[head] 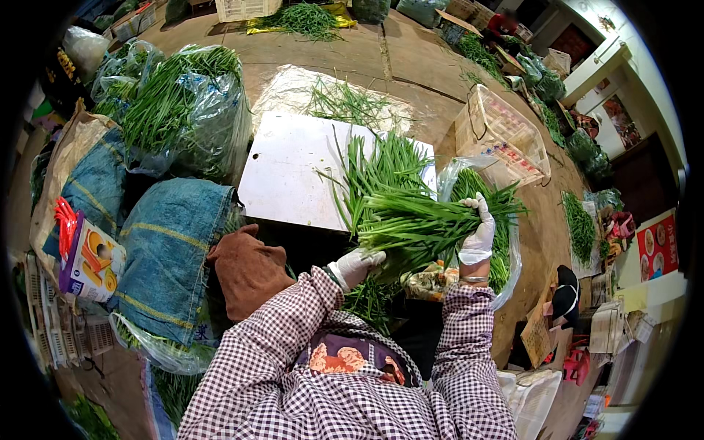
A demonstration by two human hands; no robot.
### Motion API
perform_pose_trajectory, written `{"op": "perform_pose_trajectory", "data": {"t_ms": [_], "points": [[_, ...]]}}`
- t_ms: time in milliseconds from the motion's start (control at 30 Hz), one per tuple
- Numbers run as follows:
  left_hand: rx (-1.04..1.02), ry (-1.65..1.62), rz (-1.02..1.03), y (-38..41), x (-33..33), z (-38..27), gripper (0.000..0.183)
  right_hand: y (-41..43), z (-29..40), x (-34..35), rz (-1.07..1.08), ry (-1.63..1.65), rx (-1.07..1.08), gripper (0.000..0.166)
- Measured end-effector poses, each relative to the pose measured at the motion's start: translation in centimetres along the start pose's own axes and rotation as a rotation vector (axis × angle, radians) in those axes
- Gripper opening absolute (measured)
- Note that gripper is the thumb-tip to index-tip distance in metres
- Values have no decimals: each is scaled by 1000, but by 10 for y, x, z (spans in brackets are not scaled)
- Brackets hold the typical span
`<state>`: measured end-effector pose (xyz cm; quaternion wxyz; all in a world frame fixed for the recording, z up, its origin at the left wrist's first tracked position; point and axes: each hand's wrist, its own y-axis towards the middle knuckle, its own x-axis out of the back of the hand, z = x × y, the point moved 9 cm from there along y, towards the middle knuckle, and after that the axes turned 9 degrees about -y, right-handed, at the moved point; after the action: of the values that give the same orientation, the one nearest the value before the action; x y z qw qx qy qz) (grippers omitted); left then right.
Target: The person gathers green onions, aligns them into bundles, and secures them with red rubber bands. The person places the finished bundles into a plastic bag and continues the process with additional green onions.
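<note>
A bunch of long green leafy stalks, which look like garlic chives (423, 220), lies across both my white-gloved hands. My right hand (480, 231) is closed around its leafy end. My left hand (355, 268) is at the pale stem end, its fingers along the underside; how firmly they grip is hard to tell. Just beyond, more loose green stalks (379, 165) rest on the right part of a white board (297, 170). Right of my right hand, a clear plastic bag (514, 264) holds more green stalks. A brown cloth (250, 272) lies left of my left hand.
A clear bag full of greens (212, 121) stands at the left, near blue woven sacking (170, 247). A plastic crate (503, 137) sits on the floor at the right. Cut stalks (352, 104) lie on a pale sheet beyond the board. Another person (501, 26) is far off at the upper right.
</note>
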<state>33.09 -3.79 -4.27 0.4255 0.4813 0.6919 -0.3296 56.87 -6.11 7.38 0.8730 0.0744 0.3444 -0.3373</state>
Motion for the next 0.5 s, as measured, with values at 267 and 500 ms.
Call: {"op": "perform_pose_trajectory", "data": {"t_ms": [267, 500], "points": [[143, -105, 28, -34, 9, 9, 48, 4, 36, 4, -165, -139, 119, 19], [264, 665, -398, -44, 91, 15, 49, 8, 33, 0, -68, -58, 111, 14]]}}
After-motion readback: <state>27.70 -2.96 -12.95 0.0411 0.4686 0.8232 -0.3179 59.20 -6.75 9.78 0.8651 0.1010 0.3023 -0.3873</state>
